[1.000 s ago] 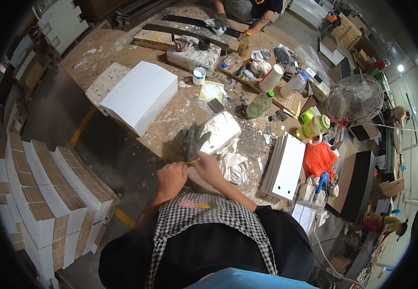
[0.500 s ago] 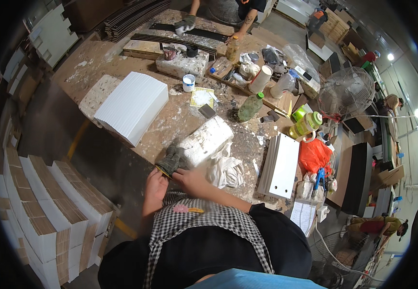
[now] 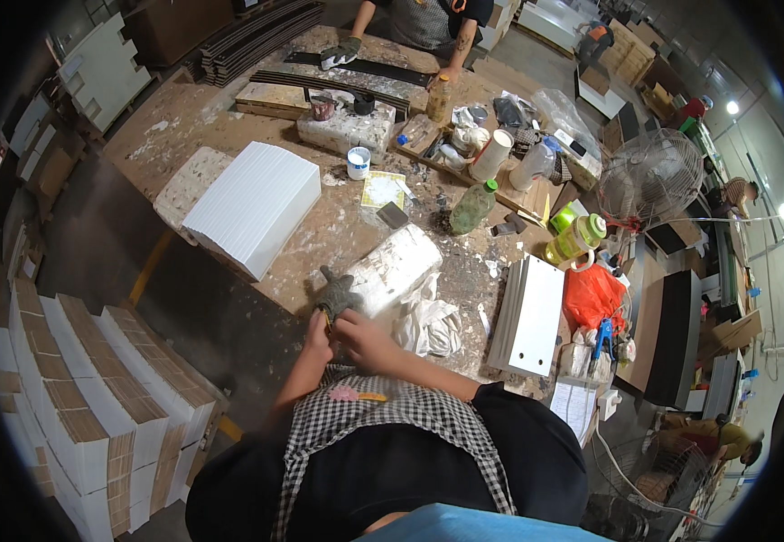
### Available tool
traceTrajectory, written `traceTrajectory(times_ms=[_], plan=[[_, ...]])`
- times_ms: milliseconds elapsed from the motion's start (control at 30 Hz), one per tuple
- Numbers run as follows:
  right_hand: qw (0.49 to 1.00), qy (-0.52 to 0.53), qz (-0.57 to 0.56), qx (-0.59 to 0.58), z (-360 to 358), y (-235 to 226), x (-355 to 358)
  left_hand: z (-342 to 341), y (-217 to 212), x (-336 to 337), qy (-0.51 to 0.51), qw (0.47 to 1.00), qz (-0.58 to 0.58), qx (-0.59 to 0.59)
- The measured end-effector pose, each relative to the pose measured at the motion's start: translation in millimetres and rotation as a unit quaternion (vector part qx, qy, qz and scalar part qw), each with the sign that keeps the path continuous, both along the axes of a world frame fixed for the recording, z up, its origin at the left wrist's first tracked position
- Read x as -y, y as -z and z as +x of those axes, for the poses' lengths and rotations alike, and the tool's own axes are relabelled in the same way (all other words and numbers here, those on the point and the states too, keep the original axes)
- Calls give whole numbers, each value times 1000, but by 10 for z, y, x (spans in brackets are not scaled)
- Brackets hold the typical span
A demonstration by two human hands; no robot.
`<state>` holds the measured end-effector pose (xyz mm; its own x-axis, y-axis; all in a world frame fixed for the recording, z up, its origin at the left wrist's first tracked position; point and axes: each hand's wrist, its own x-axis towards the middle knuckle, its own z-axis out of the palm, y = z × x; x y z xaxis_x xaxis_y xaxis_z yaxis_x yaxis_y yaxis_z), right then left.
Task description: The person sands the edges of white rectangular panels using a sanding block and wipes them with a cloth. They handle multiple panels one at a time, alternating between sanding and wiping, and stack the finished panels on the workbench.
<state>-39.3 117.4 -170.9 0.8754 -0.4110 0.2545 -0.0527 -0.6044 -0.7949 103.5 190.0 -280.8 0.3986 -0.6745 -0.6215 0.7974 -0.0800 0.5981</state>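
The broad brown wooden desk (image 3: 229,135), blotched with pale dried paste, filled most of the view, and since a second earlier it had slid lower and closer in the picture, so more of its far end showed, where another person's gloved hand (image 3: 341,52) rested on long dark strips. On the desk's near left sat the large white ribbed rectangular block (image 3: 252,203), unmoved. Right of it lay the white plastic-wrapped roll (image 3: 396,266), touching the crumpled white plastic sheet (image 3: 428,321) at the desk's edge. The thing in hand was the small grey knitted work glove (image 3: 336,294), lying at the near edge against the roll's lower end. A second ago it had been held up between the wearer's fists; now the left hand (image 3: 317,341) and the right hand (image 3: 362,339) had drawn together just below its cuff, fingers curled narrow and pinching the cuff, though the fisheye blur made it hard to say whether the glove was being pulled on or only gripped. That closer, lower hold suggested the work on the glove was under way rather than finished. Farther off stood a green glass bottle (image 3: 471,208) and a small white cup (image 3: 358,163).
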Motion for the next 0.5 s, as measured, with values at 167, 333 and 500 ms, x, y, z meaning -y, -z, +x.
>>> traceTrajectory(times_ms=[167,333,500], plan=[[997,-31,-46,-50,3,-73,-17,180,302,168,-91,991,-70,-67],[999,-19,-29,-14,40,-169,-13,223,61,176,-82,995,-64,7],[994,11,-104,-33,71,-145,-17,292,-81,314,-66,995,-78,13]])
